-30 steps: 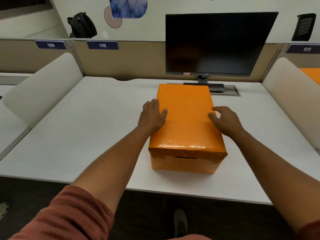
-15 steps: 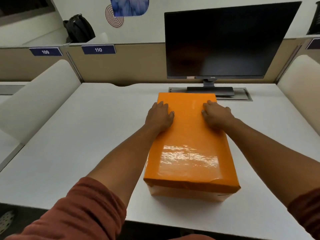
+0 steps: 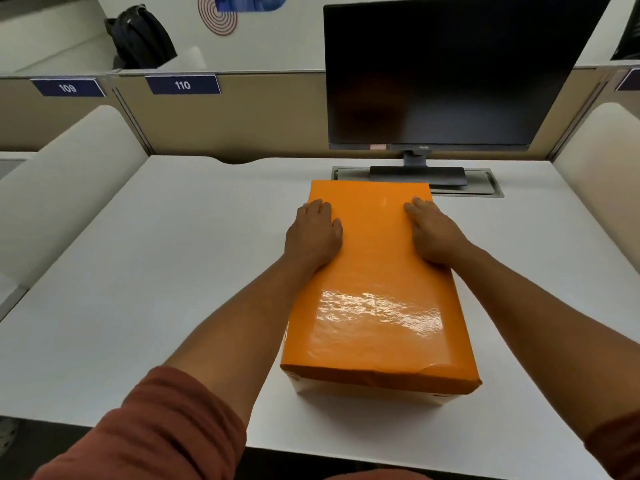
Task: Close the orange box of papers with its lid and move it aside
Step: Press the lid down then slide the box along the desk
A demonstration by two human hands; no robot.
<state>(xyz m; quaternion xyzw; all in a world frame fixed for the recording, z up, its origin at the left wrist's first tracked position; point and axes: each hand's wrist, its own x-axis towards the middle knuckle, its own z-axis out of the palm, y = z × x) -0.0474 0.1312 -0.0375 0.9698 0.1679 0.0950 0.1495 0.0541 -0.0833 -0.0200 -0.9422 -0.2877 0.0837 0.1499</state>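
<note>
The orange box stands in the middle of the white desk [image 3: 173, 271], its long side pointing away from me. Its glossy orange lid [image 3: 374, 313] sits on top and covers it; a pale strip of the box body [image 3: 363, 393] shows under the lid's near edge. No papers are visible. My left hand [image 3: 313, 233] lies flat, palm down, on the lid's far left part. My right hand [image 3: 433, 233] lies flat on the far right part. Neither hand grips an edge.
A dark monitor [image 3: 446, 71] stands on its base just behind the box, over a cable tray. White curved dividers [image 3: 59, 188] flank the desk left and right. A beige partition carries signs 109 and 110. A black backpack [image 3: 142, 36] sits beyond it.
My hands have gone from the box's sides up onto the far part of the lid and now rest flat there. My head has come closer over the box.
</note>
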